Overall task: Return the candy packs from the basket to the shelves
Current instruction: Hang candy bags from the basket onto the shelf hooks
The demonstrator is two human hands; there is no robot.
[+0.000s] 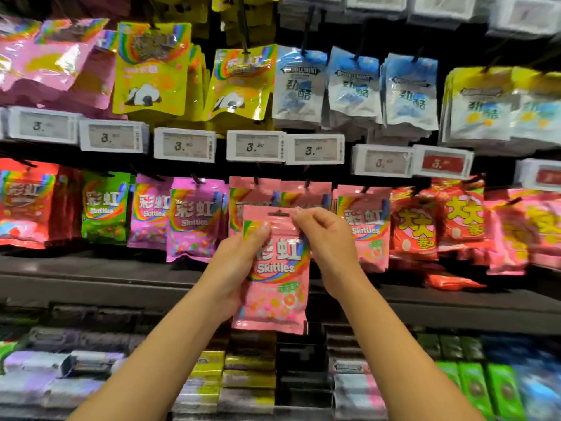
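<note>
Pink Skittles pack (274,271): being held upright at frame centre, in front of the hanging row of matching pink packs (362,226); its hang slot is sitting at the pack's 12 o'clock edge.
Left hand (239,262): gripping the pack from its 9 o'clock side, thumb lying across the front face, remaining fingers passing behind the pack and hidden.
Right hand (324,235): pinching the pack's top corner at about 1 o'clock, fingertips (299,215) curling in beside the hang slot.
Shelf row behind: purple Skittles packs (194,220) are hanging at 9 o'clock of the held pack, green pack (104,208) farther out the same way; red-orange packs (416,226) are hanging at 3 o'clock.
Price tags (256,146): running along the rail at 12 o'clock, each reading 3.90 where legible.
Upper row: yellow panda packs (151,68) and pale blue mint packs (300,86) are hanging above the tags.
Lower shelf: boxed gum (249,369) is lying at 6 o'clock, blurred.
Basket: cannot tell its position.
</note>
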